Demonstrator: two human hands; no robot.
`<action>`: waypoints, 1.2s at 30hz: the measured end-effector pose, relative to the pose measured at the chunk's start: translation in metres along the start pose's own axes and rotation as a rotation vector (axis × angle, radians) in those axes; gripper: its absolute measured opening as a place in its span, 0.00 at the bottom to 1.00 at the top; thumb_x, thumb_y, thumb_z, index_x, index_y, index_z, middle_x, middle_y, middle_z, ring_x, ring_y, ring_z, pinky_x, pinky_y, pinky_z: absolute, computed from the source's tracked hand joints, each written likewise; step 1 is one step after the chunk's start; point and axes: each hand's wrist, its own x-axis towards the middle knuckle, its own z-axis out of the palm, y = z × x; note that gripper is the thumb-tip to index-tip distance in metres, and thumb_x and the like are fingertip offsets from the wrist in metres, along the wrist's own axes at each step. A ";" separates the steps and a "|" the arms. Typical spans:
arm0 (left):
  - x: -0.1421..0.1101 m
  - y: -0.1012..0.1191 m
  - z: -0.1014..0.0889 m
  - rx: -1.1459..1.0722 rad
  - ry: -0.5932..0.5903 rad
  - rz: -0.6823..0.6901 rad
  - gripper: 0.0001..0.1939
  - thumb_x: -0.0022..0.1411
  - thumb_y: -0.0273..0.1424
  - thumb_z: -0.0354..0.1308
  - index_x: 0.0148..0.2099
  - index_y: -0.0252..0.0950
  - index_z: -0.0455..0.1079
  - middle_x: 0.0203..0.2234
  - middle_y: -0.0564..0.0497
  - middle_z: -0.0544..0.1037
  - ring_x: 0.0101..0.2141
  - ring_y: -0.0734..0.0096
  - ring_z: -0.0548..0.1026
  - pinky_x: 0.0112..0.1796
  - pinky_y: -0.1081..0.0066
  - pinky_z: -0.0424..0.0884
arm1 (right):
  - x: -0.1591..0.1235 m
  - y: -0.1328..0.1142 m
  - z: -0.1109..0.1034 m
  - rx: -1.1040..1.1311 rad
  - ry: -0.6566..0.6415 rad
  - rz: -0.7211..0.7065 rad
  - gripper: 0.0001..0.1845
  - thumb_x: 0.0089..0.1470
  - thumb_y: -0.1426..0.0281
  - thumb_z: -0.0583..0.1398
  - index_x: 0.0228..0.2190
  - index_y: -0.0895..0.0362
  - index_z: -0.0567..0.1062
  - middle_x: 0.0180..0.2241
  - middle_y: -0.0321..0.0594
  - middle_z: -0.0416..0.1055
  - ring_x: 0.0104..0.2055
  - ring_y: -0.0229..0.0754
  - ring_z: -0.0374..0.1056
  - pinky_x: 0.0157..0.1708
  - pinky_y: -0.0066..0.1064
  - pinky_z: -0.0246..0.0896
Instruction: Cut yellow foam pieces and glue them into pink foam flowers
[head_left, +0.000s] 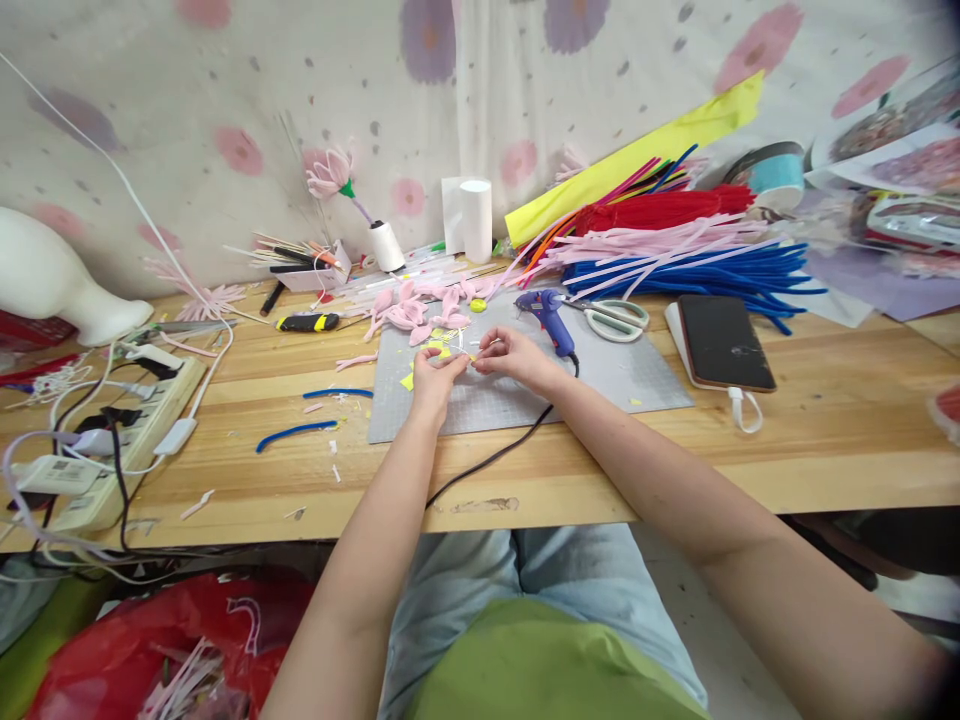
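Over the grey cutting mat (pixel 615 375), my left hand (pixel 436 380) and my right hand (pixel 514 358) meet with fingertips pinched. Between them is a tiny yellow piece (pixel 472 358), too small to make out its kind. Yellow paper scraps (pixel 407 382) lie beside and behind my left hand. Just beyond the hands is a pile of pink petal shapes (pixel 409 312) bent from pipe cleaners, with a small yellow-green bead-like item (pixel 478 305) at its right. A purple hot glue gun (pixel 550 318) rests on the mat behind my right wrist, near scissors (pixel 615 320) with pale handles.
Bundles of blue (pixel 675 272) and red pipe cleaners (pixel 660 212) lie at the back right. A black-faced device (pixel 724 342) is at right. A yellow-black utility knife (pixel 307 322) lies left, beyond blue pipe cleaner pieces (pixel 296 434). A crowded power strip (pixel 139 430) stands far left. The glue gun's cord (pixel 487 462) crosses the table's front.
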 end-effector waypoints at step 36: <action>0.029 0.013 0.048 1.019 -0.163 0.198 0.21 0.44 0.27 0.62 0.38 0.40 0.56 0.27 0.53 0.76 0.34 0.66 0.74 0.37 0.67 0.64 | -0.020 0.005 -0.117 -1.163 0.734 -0.293 0.13 0.48 0.72 0.52 0.35 0.58 0.73 0.35 0.47 0.73 0.38 0.49 0.64 0.42 0.40 0.57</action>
